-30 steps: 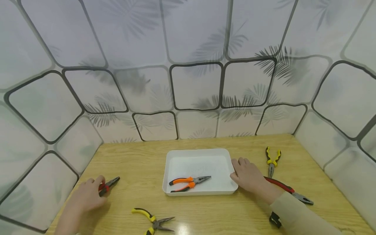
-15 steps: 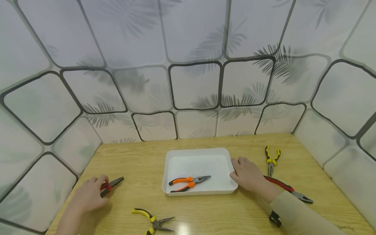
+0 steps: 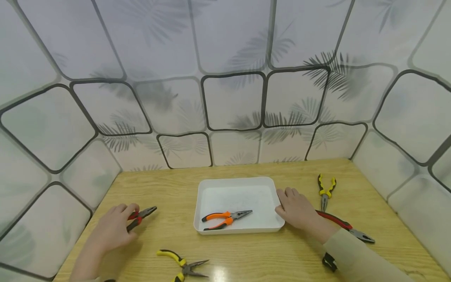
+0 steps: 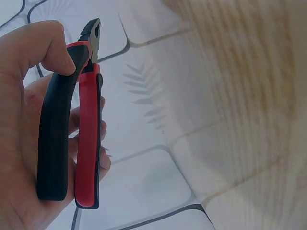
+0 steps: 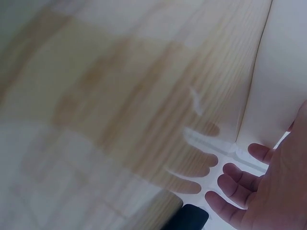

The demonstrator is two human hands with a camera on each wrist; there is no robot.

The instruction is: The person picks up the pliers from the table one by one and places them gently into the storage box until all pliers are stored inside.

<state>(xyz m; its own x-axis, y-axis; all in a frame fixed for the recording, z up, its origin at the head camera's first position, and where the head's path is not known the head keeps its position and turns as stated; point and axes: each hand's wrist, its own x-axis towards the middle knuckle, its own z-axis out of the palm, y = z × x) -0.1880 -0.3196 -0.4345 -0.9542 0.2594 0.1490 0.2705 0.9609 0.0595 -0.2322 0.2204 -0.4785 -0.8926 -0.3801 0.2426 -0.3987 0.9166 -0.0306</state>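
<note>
In the head view my left hand (image 3: 114, 228) grips red-and-black pliers (image 3: 141, 216) above the left side of the table, jaws pointing away to the right. The left wrist view shows the pliers (image 4: 88, 139) along the palm, thumb bent onto the black handle and fingers behind the red one. My right hand (image 3: 298, 209) is at the right edge of a white tray (image 3: 243, 230), its thumb over the rim and its other fingers outside. From the right wrist, the fingers (image 5: 238, 187) look loosely bent beside the tray wall (image 5: 276, 72). Orange-and-black long-nose pliers (image 3: 227, 220) lie in the tray.
Yellow-and-black pliers (image 3: 184, 267) lie spread at the front. Another yellow-and-black pair (image 3: 325, 192) lies at the back right. Red-handled pliers (image 3: 345, 226) sit partly behind the right forearm, near a black object (image 3: 329, 261). Patterned walls (image 3: 232, 105) enclose the wooden table (image 3: 158, 196).
My left hand has moved a little to the right and slightly farther back with the red-and-black pliers. My right hand has stayed at the tray's edge.
</note>
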